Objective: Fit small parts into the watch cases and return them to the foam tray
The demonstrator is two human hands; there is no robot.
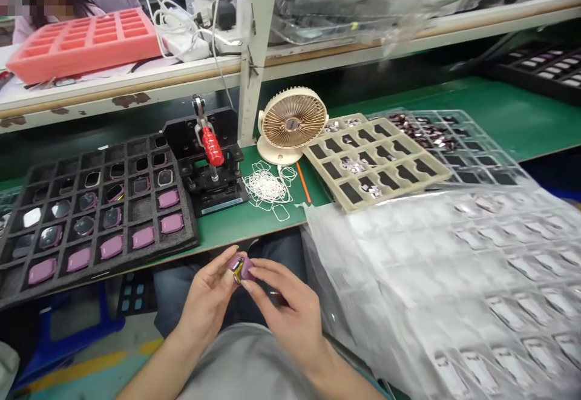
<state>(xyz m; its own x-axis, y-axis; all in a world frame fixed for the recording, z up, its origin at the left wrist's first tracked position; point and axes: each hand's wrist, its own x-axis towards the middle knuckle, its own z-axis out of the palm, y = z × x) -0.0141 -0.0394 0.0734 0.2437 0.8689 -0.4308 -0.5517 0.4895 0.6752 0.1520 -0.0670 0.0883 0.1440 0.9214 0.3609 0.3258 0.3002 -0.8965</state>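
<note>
My left hand (206, 294) and my right hand (285, 309) hold a small pink-filmed watch-like part (240, 268) between their fingertips, above my lap. A yellow and black strip shows on its face. Just beyond the hands, a black foam tray (40, 206) lies at the green mat's edge, its cells holding several pink-filmed parts and several glossy dark or clear ones. Some cells look bare. Part of the held piece is hidden by my fingers.
A toggle press with a red handle (212, 146) stands on the green mat (236, 227), beside a heap of white loops (265, 187). Also there are a cream fan (290, 124), a beige tray (376, 161) and plastic-wrapped trays (445, 285). A co-worker (54, 0) sits beyond the shelf.
</note>
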